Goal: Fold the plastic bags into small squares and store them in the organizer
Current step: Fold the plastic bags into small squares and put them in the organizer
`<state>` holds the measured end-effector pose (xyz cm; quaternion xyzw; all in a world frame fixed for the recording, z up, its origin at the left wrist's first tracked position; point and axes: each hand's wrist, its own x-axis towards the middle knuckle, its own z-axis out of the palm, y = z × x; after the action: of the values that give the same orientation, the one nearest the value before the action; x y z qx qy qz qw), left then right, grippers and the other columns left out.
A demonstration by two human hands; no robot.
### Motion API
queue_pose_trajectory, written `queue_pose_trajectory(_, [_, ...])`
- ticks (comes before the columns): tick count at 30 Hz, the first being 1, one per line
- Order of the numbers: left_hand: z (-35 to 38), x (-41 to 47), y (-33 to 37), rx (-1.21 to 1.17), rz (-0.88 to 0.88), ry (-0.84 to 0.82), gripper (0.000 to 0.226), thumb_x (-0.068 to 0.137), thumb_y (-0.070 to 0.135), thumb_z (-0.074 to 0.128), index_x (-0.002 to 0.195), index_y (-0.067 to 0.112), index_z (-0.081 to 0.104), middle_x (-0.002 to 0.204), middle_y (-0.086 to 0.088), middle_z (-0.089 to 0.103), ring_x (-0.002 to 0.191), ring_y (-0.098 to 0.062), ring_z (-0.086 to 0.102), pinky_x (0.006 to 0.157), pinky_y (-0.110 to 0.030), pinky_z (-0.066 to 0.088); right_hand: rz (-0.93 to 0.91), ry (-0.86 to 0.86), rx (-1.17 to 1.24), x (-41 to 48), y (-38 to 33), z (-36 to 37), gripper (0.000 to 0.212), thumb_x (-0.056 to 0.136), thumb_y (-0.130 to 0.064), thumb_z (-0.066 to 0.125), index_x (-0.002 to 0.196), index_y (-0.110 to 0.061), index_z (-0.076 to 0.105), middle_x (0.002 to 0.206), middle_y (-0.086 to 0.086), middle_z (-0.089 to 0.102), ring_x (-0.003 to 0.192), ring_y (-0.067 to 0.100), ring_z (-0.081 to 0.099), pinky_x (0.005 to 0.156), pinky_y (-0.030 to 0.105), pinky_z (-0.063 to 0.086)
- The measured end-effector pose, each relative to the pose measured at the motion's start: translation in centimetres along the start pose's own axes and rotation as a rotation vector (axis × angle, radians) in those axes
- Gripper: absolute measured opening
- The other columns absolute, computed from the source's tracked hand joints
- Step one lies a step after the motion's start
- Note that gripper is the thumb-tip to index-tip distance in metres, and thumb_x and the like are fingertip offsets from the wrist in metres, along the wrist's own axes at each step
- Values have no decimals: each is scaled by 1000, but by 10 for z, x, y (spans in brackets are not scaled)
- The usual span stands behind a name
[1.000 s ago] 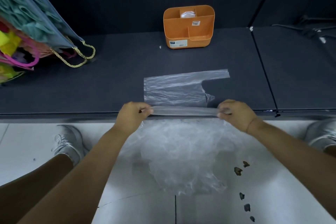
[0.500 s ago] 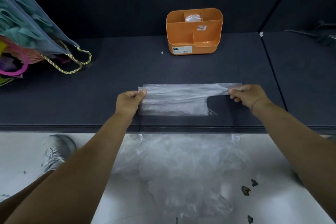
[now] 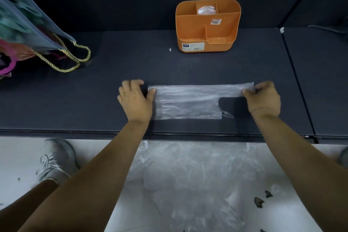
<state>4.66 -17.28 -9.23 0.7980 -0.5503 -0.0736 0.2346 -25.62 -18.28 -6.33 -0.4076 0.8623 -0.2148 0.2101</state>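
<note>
The clear flattened plastic bag (image 3: pixel 188 103) lies on the dark table (image 3: pixel 113 62) between the fingers, left hand (image 3: pixel 135 100) relaxed with thumb touching its edge, right hand (image 3: pixel 263 98) pinching its handle strip, orange plastic organizer (image 3: pixel 207 30) beyond.

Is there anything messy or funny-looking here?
Yes. A heap of crumpled plastic bags lies on the floor below the table edge, and a few dark scraps are scattered beside it.
</note>
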Motion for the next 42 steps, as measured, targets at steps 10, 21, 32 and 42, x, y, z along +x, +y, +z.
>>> queue_pose_trajectory(10, [15,-25,7,167,528,-378,72,96,46,2,154,7,22,162,-7,16,151,-17,8,118,-24,-14,-859,-377,-271,-91,-74,89,54,103,-20,32,154,-11,14,162,4,10,150,20,3,121,33,-4])
queue_pose_trajectory(21, [12,-25,-7,376,441,-462,90,81,66,-15,154,13,-12,163,-3,-15,150,-14,-16,117,-30,-19,-641,-300,-654,-27,12,48,81,92,-65,7,153,-14,-12,161,2,-17,148,18,-16,120,36,-10])
queue_pose_trajectory(32, [5,-51,8,261,643,-387,82,94,64,14,155,9,15,163,-8,12,150,-19,2,120,-33,-12,-936,-212,-154,-60,28,28,40,73,-35,80,106,-18,65,113,1,52,107,25,47,85,31,28])
queue_pose_trajectory(42, [12,-71,28,89,553,-484,73,97,51,48,155,14,23,163,1,17,151,-14,9,123,-32,-1,-750,-421,-123,-50,14,31,12,90,-13,64,79,-17,66,92,-6,49,96,19,49,92,35,39])
